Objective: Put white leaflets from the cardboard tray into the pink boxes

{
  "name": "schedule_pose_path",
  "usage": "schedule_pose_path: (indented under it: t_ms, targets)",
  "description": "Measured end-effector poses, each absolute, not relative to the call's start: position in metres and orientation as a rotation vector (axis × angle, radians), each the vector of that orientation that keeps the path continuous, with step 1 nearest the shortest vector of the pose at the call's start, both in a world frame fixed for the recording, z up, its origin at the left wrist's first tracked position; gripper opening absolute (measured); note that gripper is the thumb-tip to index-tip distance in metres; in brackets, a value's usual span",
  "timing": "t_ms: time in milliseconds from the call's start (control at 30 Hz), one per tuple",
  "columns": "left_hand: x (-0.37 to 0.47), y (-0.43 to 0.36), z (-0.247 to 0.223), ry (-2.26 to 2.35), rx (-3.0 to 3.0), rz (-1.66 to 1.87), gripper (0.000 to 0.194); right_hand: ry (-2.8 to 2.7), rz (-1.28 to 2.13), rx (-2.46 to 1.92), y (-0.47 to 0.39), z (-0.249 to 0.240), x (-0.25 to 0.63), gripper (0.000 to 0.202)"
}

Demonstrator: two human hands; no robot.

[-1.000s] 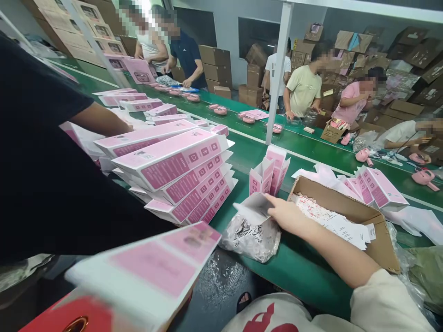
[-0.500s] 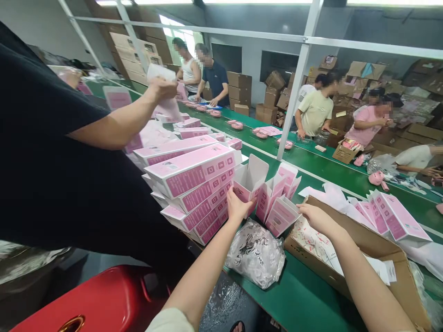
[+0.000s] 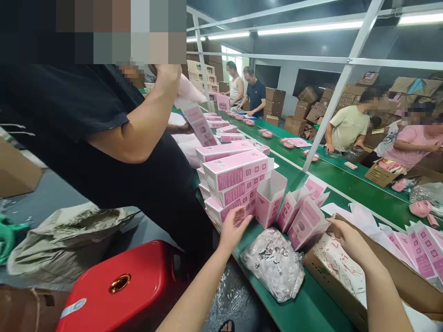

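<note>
My left hand (image 3: pixel 235 229), empty with fingers apart and slightly curled, hovers before the stack of pink-and-white boxes (image 3: pixel 238 170). Just beyond it an upright pink box (image 3: pixel 267 210) stands with its top flaps raised. My right hand (image 3: pixel 348 237) pinches the flap edge of a tilted open pink box (image 3: pixel 306 224); its thumb is hidden. More open boxes (image 3: pixel 289 210) lean between these two. A clear plastic bag (image 3: pixel 273 265) with white and black contents lies in front of them. Under my right forearm is a brown carton (image 3: pixel 323 272) holding printed papers (image 3: pixel 341 263).
At my left a person in dark clothes (image 3: pixel 162 193) holds a pink box (image 3: pixel 198 124). A red bin (image 3: pixel 121 286) and a sack (image 3: pixel 69 240) are on the floor. Several people work across the green conveyor (image 3: pixel 277 150), which carries pink items. A white frame post (image 3: pixel 341 87) rises beside it.
My left hand has let go of the upright pink box and drawn back toward me. My right hand stays at the tilted box. The view has swung left; the neighbouring person's raised arm has moved.
</note>
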State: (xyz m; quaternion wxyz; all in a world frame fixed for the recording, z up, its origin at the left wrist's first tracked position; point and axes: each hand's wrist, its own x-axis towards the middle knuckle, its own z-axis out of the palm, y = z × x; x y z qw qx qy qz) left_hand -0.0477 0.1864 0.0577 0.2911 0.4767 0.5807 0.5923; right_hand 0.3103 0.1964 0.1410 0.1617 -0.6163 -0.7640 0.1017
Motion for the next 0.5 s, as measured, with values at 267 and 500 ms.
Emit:
schedule_pose_path:
  t_ms: [267, 500]
  targets:
    - [-0.213, 0.228, 0.138, 1.688, 1.024, 1.869, 0.066, -1.410, 0.258, -1.434, 0.147, 0.137, 0.199, 0.037]
    - [-0.234, 0.311, 0.162, 1.405, 0.802, 1.418, 0.080, -1.349, 1.200, -1.297, 0.248, 0.100, 0.012, 0.070]
